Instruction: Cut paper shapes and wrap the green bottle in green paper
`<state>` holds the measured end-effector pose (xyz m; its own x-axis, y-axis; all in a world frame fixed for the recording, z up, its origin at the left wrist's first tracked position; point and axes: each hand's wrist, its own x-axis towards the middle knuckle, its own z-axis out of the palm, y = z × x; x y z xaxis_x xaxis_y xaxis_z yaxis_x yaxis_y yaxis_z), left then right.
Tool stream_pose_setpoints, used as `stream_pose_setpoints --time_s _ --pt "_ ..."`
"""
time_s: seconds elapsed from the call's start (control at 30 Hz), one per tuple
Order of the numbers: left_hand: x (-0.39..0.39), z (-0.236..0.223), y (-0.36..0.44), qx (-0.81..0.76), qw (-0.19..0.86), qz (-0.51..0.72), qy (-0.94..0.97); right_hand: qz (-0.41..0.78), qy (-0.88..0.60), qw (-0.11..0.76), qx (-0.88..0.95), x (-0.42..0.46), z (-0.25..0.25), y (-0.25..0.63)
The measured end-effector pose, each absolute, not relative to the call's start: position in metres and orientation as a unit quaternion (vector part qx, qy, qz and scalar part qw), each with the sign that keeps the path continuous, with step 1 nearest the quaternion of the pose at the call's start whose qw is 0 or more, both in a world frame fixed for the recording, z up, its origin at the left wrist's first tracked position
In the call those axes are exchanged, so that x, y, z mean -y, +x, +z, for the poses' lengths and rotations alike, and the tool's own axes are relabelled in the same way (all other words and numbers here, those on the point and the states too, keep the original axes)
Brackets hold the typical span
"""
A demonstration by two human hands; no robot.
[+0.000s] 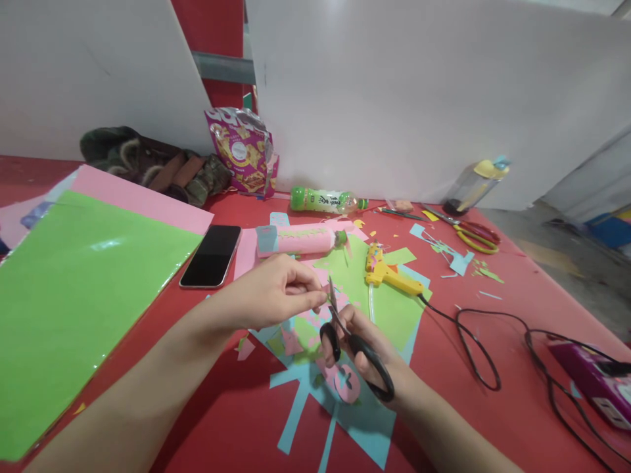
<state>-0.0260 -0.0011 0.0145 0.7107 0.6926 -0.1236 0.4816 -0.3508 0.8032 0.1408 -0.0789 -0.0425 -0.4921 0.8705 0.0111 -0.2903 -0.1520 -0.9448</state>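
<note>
My right hand [367,341] holds a pair of scissors [334,305] by the black handles, fingers through the loops. The slim blades point up and away, slightly apart. My left hand [283,292] is closed in a pinch at the blade tips, on a tiny green paper scrap [326,297] mostly hidden by the fingertips. Beneath both hands lie blue paper [367,430], green paper [394,315] and many pink and green cuttings. A round pink paper piece [347,384] with a blue mark sits below the scissors. Beyond my left hand lies a bottle wrapped in pink paper [308,240].
A yellow glue gun [394,276] lies right of centre, its black cord [486,315] running to a purple power strip [594,378]. A phone [211,256] and green sheets [83,295] lie left. At the back are a green-labelled bottle [323,200], a snack bag [241,151] and red-yellow-handled scissors [476,236].
</note>
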Motion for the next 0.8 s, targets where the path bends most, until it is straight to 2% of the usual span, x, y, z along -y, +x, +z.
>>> stream_pose_setpoints --time_s 0.8 --pt "0.0012 0.0142 -0.0263 -0.364 0.441 0.091 0.815 0.719 -0.265 0.402 0.501 0.0763 -0.0476 0.1424"
